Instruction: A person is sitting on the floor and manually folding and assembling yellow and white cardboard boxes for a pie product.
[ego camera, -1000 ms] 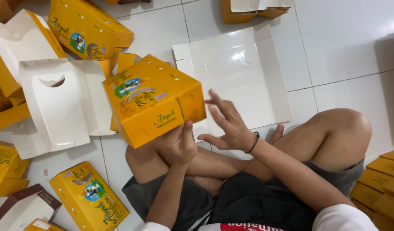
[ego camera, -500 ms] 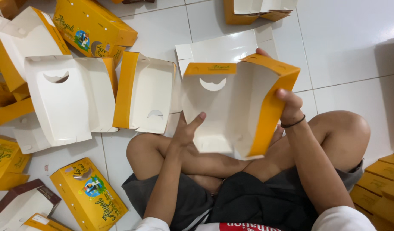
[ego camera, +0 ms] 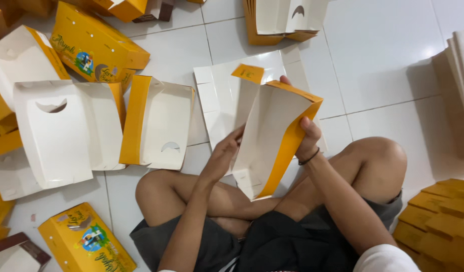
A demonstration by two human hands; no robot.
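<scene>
Two bare hands at six o'clock, left hand and right hand, share one half-folded yellow-and-white cardboard box.

The floor is made of large white glossy tiles with thin grey grout lines. Soft light reflects on the tiles in the upper right of the frame. No wall, window or furniture is visible; the floor fills the whole background.
</scene>
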